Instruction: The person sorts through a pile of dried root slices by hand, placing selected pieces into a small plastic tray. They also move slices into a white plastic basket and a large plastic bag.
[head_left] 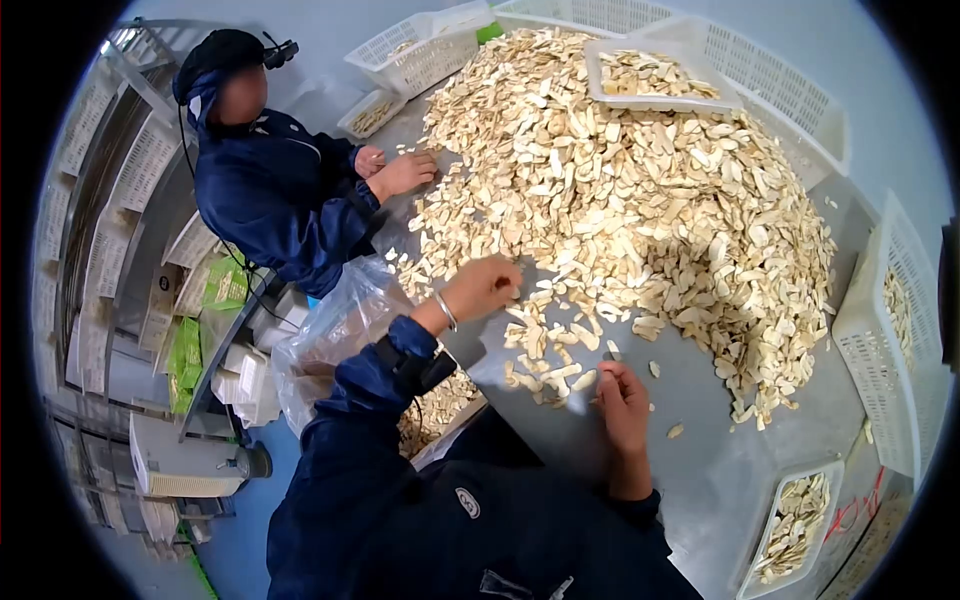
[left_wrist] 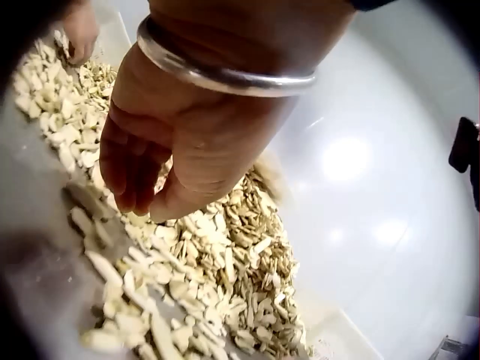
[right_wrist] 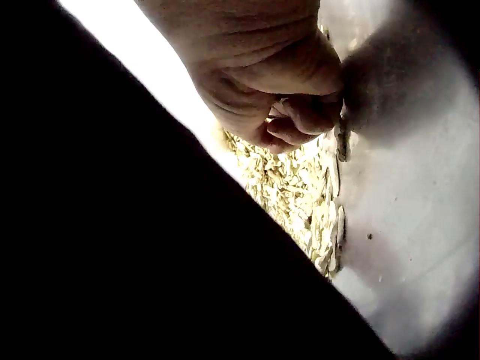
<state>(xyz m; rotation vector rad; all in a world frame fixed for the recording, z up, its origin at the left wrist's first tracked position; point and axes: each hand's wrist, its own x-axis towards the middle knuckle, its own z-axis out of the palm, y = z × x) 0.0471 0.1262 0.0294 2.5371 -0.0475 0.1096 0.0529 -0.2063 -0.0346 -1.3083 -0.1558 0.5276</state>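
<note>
A large heap of pale, brown-edged dried slices (head_left: pixel 600 180) covers the grey metal table (head_left: pixel 690 490). My left hand (head_left: pixel 483 288), with a silver bangle (left_wrist: pixel 225 81) at its wrist, is over the heap's near edge. Its fingers curl toward the thumb, and no slice shows between them in the left wrist view. Lower right, my right hand (head_left: pixel 625 400) has its fingers curled and its thumb side up. A pale slice (head_left: pixel 613 349) sticks out at its fingertips. Loose slices (head_left: pixel 550 365) lie between my hands. In the right wrist view, dark cloth hides much of the scene.
Another person (head_left: pixel 280 190) works at the heap's left side. A clear plastic bag (head_left: pixel 335 335) hangs by the table edge. White baskets (head_left: pixel 880 340) stand around the heap, and a tray (head_left: pixel 650 103) rests on it. A small tub of slices (head_left: pixel 795 525) sits at lower right.
</note>
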